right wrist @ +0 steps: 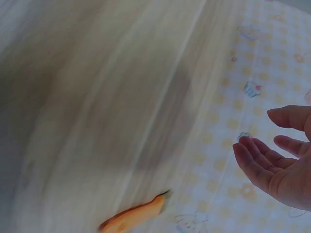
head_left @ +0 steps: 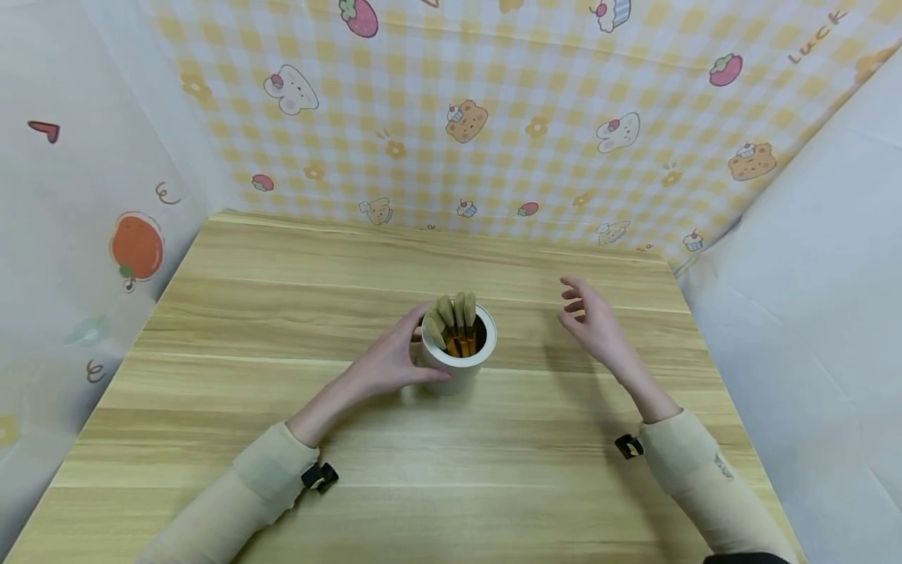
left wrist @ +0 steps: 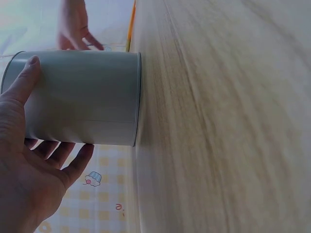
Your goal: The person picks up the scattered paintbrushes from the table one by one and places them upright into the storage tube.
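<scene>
Near the middle of the table in the head view stands a pale grey cylindrical canister (head_left: 460, 377) with a white rim. Several sticks (head_left: 461, 325) with flat olive-tan ends and amber shafts lean inside it. My left hand (head_left: 387, 354) grips its side, thumb at the front and fingers behind. In the left wrist view the canister's smooth wall (left wrist: 87, 97) fills the grasp, its base at the tabletop. To the right, my right hand (head_left: 592, 323) hovers over the table with loosely bent fingers and holds nothing. The right wrist view shows that hand (right wrist: 282, 167) with thumb and fingers apart.
The wooden table (head_left: 451, 486) meets a yellow checked backdrop (head_left: 423, 157) with printed cartoons. Pale sheets border the left (head_left: 63, 251) and right (head_left: 831, 329) sides. An orange shape (right wrist: 136, 217) shows low in the right wrist view; its kind is unclear.
</scene>
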`<state>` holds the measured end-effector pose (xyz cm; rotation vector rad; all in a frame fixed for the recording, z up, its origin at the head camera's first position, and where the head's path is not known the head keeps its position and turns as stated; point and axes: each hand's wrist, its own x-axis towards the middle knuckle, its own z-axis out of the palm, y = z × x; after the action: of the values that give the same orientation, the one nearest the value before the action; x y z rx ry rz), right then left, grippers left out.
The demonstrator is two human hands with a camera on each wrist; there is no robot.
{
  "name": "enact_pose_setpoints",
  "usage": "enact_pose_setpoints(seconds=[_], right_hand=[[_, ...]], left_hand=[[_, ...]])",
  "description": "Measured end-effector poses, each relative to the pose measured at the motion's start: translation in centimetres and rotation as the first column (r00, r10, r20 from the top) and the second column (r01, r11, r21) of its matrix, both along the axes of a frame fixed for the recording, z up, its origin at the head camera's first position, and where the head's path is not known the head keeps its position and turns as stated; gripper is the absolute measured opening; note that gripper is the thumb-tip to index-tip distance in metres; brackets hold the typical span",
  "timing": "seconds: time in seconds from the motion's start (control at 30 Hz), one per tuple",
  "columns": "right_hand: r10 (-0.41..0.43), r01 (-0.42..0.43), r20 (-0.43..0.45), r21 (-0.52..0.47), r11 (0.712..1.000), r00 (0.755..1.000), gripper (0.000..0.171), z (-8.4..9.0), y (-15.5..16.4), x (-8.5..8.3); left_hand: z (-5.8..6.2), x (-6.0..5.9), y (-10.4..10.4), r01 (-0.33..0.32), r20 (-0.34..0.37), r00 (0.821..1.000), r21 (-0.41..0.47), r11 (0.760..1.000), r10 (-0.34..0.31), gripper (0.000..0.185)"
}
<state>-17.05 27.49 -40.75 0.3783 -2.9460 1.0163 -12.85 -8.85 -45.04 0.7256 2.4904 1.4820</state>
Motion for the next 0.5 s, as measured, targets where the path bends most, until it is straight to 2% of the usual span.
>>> enact_pose_setpoints(seconds=[0.27, 0.5], right_hand=[[-0.039, 0.037, 0.003, 0.163, 0.986, 0.999, 0.068, -2.1, 3.4, 0.2], [-0.1, 0.069, 0.113, 0.251, 0.966, 0.989, 0.075, -2.5, 5.5, 0.5]], left_hand=[[-0.1, 0.0, 0.1, -0.001, 0.002, 1.0, -0.006, 1.0, 0.001, 0.111], [-0.1, -0.1, 0.0, 0.007, 0.006, 1.0, 0.008, 1.0, -0.007, 0.11]])
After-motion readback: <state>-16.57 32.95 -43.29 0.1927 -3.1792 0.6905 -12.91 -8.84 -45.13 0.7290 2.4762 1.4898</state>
